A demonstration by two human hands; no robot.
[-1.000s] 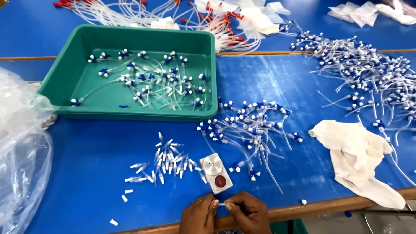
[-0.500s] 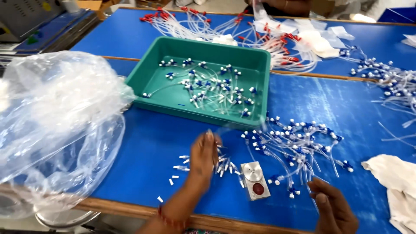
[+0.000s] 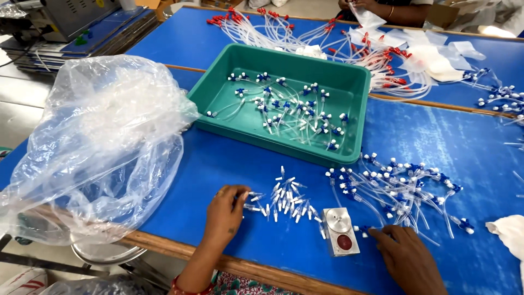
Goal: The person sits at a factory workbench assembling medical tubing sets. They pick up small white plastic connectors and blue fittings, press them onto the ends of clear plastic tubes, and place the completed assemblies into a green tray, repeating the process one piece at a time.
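My left hand [image 3: 225, 210] rests on the blue table, its fingertips pinching a small white connector at the left edge of a heap of several white connectors [image 3: 285, 199]. My right hand [image 3: 406, 257] lies flat on the table, fingertips touching a blue-capped end of the pile of clear tubes with blue and white fittings [image 3: 401, 188]. Between the hands sits a small metal block with a round disc and a red button [image 3: 340, 231]. Behind them a green tray [image 3: 349, 82] holds several more blue-capped tubes.
A large crumpled clear plastic bag [image 3: 98, 147] covers the table's left end. Clear tubes with red caps [image 3: 327, 38] lie behind the tray, where another person's hand [image 3: 376, 8] works. White cloth [image 3: 510, 229] sits at the right edge. The wooden table rim [image 3: 273, 273] runs close by.
The view swung left and both hands came apart: my left hand moved to the white connectors and took one, my right hand reached out to the blue-capped tubes.
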